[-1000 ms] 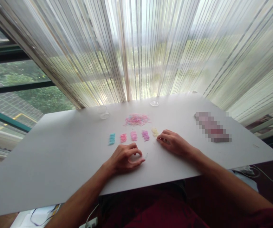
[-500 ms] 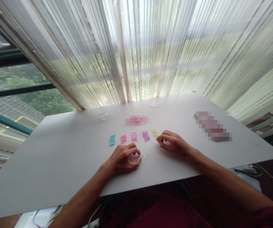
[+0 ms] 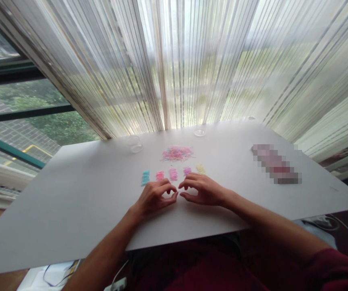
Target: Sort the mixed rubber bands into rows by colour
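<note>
My left hand (image 3: 157, 196) is over the near part of the white table (image 3: 79, 198), thumb and forefinger pinched together. Whatever is between those fingertips is too small to make out. Close to its right, my right hand (image 3: 204, 190) has thumb and forefinger parted, with nothing visible between them. Small thin coloured pieces lie in a row of groups just beyond the hands: turquoise (image 3: 145, 178), coral pink (image 3: 160, 176), light pink (image 3: 173, 174), purple (image 3: 187, 171) and pale yellow (image 3: 200, 169). Behind the row is a loose heap of mixed pastel pieces (image 3: 178, 153).
Two clear round containers or lids (image 3: 136, 148) stand at the back left, and a clear dish (image 3: 199, 132) is near the back edge. A pixelated long object (image 3: 277, 165) lies at the right. A striped curtain (image 3: 186, 72) hangs behind the table.
My right hand has moved left from beside the yellow group to my left hand, and its fingers have parted. My left fingertips have closed into a pinch. The view has shifted slightly.
</note>
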The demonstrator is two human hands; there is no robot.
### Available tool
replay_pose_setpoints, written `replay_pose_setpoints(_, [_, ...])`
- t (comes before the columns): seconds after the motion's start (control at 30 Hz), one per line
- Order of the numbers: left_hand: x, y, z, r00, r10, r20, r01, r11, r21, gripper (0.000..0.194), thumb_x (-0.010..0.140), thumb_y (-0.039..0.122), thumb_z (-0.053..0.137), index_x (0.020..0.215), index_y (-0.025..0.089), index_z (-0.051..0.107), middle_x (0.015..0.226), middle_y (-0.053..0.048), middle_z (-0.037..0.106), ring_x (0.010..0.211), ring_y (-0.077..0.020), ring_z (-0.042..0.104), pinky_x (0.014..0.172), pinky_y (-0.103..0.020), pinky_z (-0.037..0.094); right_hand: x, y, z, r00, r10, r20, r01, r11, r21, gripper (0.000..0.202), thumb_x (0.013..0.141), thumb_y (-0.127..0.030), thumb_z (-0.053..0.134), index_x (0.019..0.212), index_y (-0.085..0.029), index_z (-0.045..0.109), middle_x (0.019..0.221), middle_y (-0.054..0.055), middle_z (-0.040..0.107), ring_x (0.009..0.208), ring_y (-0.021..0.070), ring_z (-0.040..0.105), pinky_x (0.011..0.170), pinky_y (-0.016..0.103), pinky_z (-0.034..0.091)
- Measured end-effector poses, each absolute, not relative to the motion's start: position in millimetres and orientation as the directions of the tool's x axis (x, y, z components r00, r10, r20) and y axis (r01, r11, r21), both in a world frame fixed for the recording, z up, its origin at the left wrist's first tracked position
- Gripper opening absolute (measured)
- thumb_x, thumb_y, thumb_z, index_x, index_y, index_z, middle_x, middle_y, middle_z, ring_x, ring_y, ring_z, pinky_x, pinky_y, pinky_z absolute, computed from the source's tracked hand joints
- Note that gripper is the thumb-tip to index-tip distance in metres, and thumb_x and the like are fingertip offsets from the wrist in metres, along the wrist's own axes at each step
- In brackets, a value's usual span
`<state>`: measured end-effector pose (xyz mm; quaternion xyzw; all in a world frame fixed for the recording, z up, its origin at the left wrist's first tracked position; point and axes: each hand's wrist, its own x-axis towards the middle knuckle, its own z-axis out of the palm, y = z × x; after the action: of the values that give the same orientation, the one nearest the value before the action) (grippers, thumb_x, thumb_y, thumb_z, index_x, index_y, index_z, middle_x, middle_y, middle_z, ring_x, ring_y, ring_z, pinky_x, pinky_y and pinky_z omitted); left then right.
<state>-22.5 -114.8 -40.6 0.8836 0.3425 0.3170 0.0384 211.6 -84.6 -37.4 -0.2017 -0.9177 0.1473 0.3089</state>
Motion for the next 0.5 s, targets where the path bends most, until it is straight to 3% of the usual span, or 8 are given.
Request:
replay_pose_setpoints(0.07, [-25,-112,-40,0.527,0.632,0.569,0.580,-0.756,0.303,0.007,0.089,0.020,0.065,0.085,0.018,0.071,0.072,0.000,0.065,0.058,-0.0090,0.058,0.054,-0.019,0.044,208,-85,-43,-0.685,0.486,0.543,0.275,0.863,-0.425,0.018,0.090,-0.029,0.069,0.104,-0.018,0.067,0.086,0.006,0.070,0.079,0.0191,0.063,0.069,0.029,0.051])
replay_pose_setpoints(0.2, [-23,-112,-40,0.521,0.628,0.578,0.569,-0.761,0.313,0.006,0.090,0.017,0.064,0.086,0.018,0.069,0.075,0.000,0.069,0.059,-0.0090,0.059,0.056,-0.019,0.046,206,-87,-52,-0.629,0.486,0.606,0.266,0.868,-0.420,0.006,0.094,-0.023,0.063,0.096,-0.019,0.066,0.080,0.004,0.069,0.073,0.0170,0.063,0.065,0.027,0.050])
replay_pose_setpoints(0.5, [-24,-112,-42,0.505,0.631,0.589,0.558,-0.759,0.335,0.008,0.088,0.017,0.068,0.095,0.018,0.071,0.086,-0.001,0.079,0.051,-0.0070,0.059,0.055,-0.019,0.050,206,-83,-59,-0.573,0.498,0.651,0.282,0.866,-0.413,0.008,0.095,-0.017,0.059,0.092,-0.020,0.066,0.080,0.004,0.069,0.072,0.0160,0.063,0.066,0.026,0.051])
